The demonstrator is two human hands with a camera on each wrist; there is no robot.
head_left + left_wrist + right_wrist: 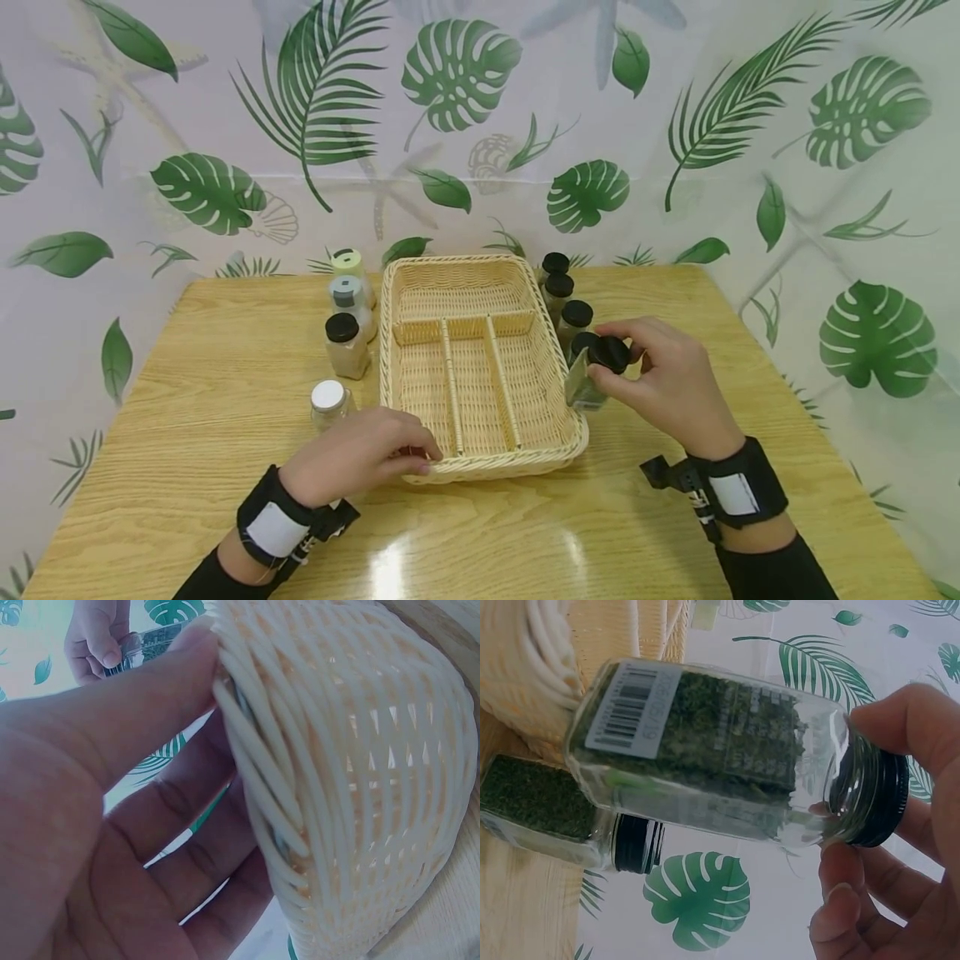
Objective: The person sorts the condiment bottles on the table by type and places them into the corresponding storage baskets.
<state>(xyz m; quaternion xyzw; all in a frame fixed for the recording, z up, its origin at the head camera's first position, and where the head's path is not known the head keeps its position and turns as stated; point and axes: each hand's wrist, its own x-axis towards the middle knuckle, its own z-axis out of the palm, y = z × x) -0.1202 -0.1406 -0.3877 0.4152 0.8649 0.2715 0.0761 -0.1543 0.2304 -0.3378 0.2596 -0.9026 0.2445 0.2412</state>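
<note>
My right hand [667,379] pinches a glass jar of dried green herbs [705,742] by its neck and black lid, thumb on one side and fingers on the other. The jar is held tilted beside the basket's right rim, and a barcode label shows on its side. My left hand [367,454] grips the near rim of a pale wicker basket [495,467], thumb outside and fingers over the inner side. Dividers split the basket into one wide back compartment and three narrow front ones. Another herb jar [540,810] stands by the basket, just past the held one.
Along the basket's right side stand more black-lidded jars [577,315]. To its left are a white-lidded jar [328,397], a black-lidded jar [347,350], a grey-lidded jar [347,292] and a yellow-green-lidded one [347,262]. A leaf-patterned cloth [480,150] hangs behind the wooden table [187,417].
</note>
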